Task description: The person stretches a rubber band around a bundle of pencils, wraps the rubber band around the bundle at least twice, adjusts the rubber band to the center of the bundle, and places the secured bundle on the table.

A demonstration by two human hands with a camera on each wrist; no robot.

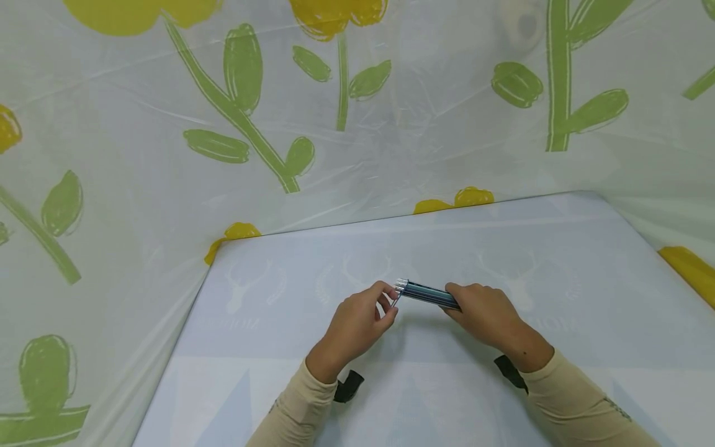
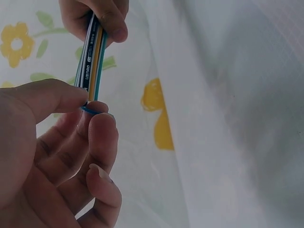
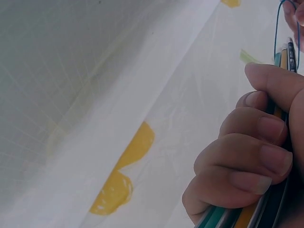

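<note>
A bundle of slim pencils (image 1: 426, 293), with dark, teal and orange barrels, is held above the table. My right hand (image 1: 487, 312) grips it, fingers wrapped round the barrels in the right wrist view. Pale ends of the bundle point towards my left hand (image 1: 353, 324). A thin blue rubber band (image 3: 277, 29) is drawn out into a loop past those ends. In the left wrist view the thumb and fingertips pinch the band (image 2: 91, 110), right at the ends of the pencils (image 2: 88, 66). The other left fingers curl loosely below.
A pale cloth with faint deer-head prints covers the table (image 1: 313, 338). Behind and at the sides hangs a whitish sheet (image 1: 424, 143) printed with yellow flowers and green leaves, meeting the table's back edge. A dark strap piece (image 1: 349, 386) shows below the left wrist.
</note>
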